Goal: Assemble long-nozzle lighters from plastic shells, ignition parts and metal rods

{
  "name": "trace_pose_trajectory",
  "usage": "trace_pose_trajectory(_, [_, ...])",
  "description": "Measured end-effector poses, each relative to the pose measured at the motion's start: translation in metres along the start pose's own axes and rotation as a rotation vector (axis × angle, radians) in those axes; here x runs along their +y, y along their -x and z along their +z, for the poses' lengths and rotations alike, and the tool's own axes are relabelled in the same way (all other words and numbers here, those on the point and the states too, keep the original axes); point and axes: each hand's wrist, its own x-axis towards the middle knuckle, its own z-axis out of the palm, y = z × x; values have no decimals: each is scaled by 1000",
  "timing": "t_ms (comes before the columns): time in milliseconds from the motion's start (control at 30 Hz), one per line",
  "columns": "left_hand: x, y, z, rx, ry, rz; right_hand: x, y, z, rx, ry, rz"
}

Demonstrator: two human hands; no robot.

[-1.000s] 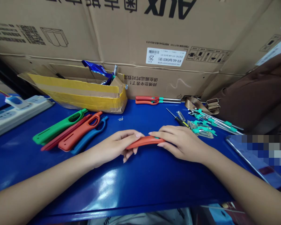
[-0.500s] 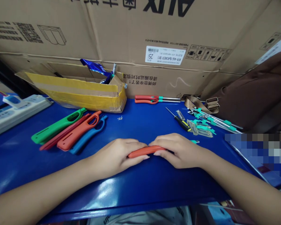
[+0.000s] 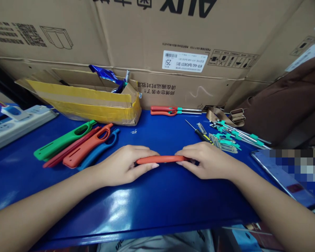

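An orange lighter casing (image 3: 161,159) is held edge-on just above the blue tabletop, almost level. My left hand (image 3: 130,164) grips its left end, thumb below and fingers over the top. At the other end, my right hand (image 3: 203,161) pinches it between thumb and fingers. The fingers hide both ends of the casing. To the left lie more lighter casings: a green one (image 3: 64,139), a red one (image 3: 72,147), an orange one (image 3: 86,147) and a blue one (image 3: 99,148). Behind my right hand is a black-and-yellow screwdriver (image 3: 202,135).
Small clear parts with teal ends (image 3: 224,142) and metal lighter tubes (image 3: 241,133) are piled at right. Two orange lighters (image 3: 164,111) lie against the big carton (image 3: 131,38). A yellow-taped box (image 3: 94,106), a power strip (image 3: 21,126) and a brown bag (image 3: 283,101) border the table.
Both hands have shifted slightly away from me with the orange casing. It has turned from a slant to nearly level, and more of its length shows between my hands.
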Motion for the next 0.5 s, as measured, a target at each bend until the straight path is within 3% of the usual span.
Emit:
trace_pose_trajectory(267, [3,2,7,36,-226,7,-3,-1,4,15,167,-31])
trace_pose_trajectory(500, [-1,1,12,20,-220,-6,-6,-5,6,2,234,30])
